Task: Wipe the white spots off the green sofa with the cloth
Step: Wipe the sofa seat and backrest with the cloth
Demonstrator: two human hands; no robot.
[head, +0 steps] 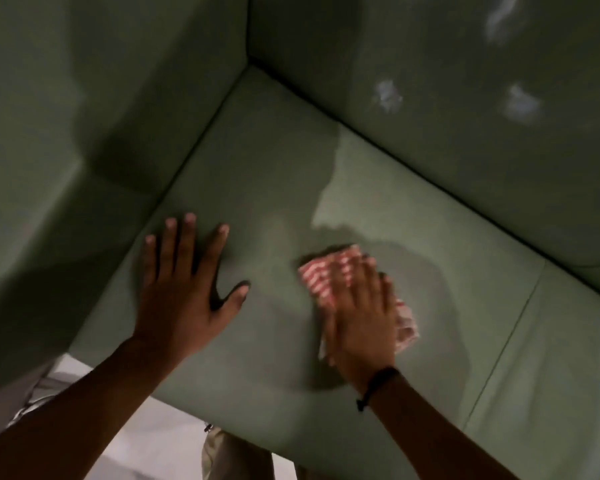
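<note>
The green sofa [264, 161] fills the head view, its seat cushion below me. My right hand [359, 313] presses flat on a red-and-white striped cloth [329, 271] on the seat; hand and cloth are motion-blurred. My left hand [184, 282] lies flat on the seat to the left, fingers spread, holding nothing. White spots sit on the backrest at upper right: one white spot [388, 95] near the seat crease, a second white spot [520, 102] to its right, and a third white spot [499, 19] higher up.
The sofa's left armrest [66, 150] rises beside my left hand. A seam [513, 327] splits the seat cushions on the right. White floor [136, 445] and part of my trouser leg [232, 455] show below the seat's front edge.
</note>
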